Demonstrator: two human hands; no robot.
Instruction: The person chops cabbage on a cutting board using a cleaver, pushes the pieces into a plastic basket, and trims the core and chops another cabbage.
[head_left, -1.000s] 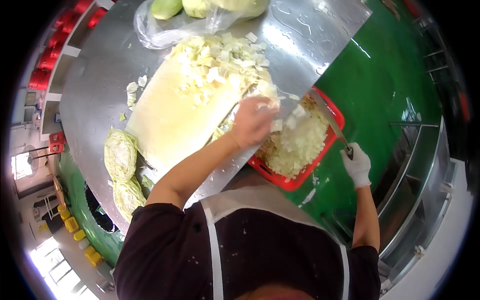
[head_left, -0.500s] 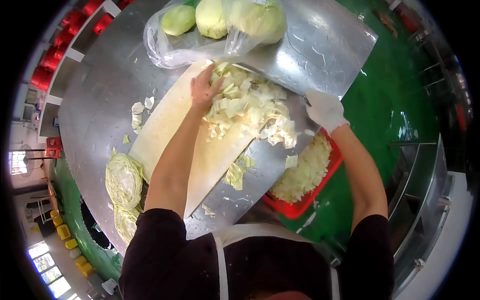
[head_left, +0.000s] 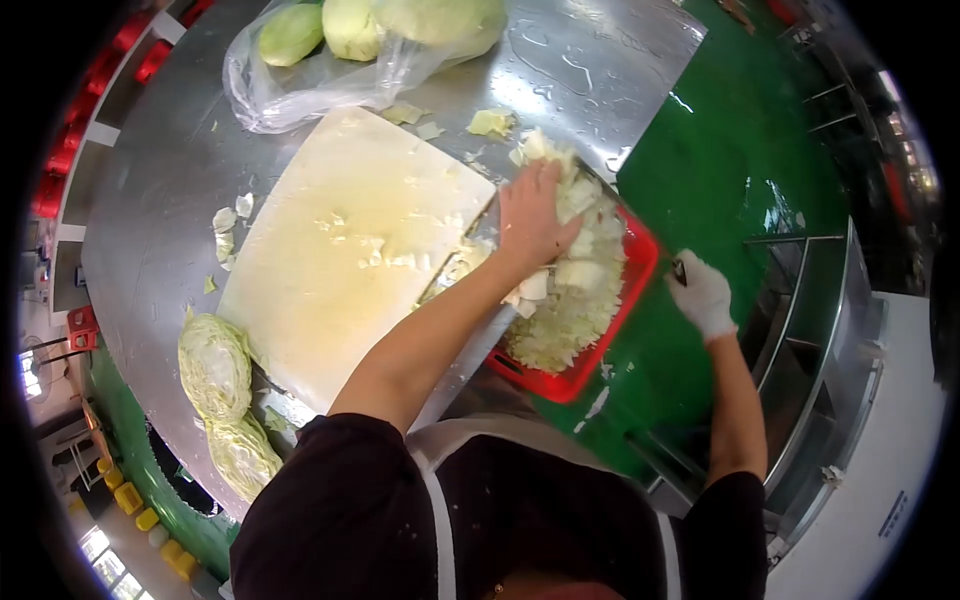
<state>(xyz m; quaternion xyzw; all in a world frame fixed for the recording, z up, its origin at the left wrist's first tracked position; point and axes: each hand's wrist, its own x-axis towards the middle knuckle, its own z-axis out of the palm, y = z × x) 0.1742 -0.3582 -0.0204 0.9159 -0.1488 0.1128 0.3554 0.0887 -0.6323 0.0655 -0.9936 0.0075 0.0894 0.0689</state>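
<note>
My bare left hand (head_left: 535,215) lies with fingers stretched over chopped cabbage (head_left: 575,275) at the table edge, above a red crate (head_left: 640,275). My right hand (head_left: 705,295), in a white glove, is closed around the dark handle of a knife (head_left: 680,270). Its blade seems to run up and left along the far side of the cabbage, mostly hidden and blurred. A white cutting board (head_left: 340,240) lies to the left of my left hand, with a few cabbage scraps on it. Chopped cabbage fills much of the crate.
Two cut cabbage pieces (head_left: 215,370) sit at the table's left edge. A clear plastic bag (head_left: 285,95) with whole cabbages (head_left: 350,30) stands at the back of the metal table (head_left: 150,230). Beyond the crate are a green floor (head_left: 690,160) and metal racks (head_left: 820,330).
My left hand has swept the chopped cabbage rightward off the board to the table edge and crate. My right hand has moved right and down with the knife. The view has shifted slightly.
</note>
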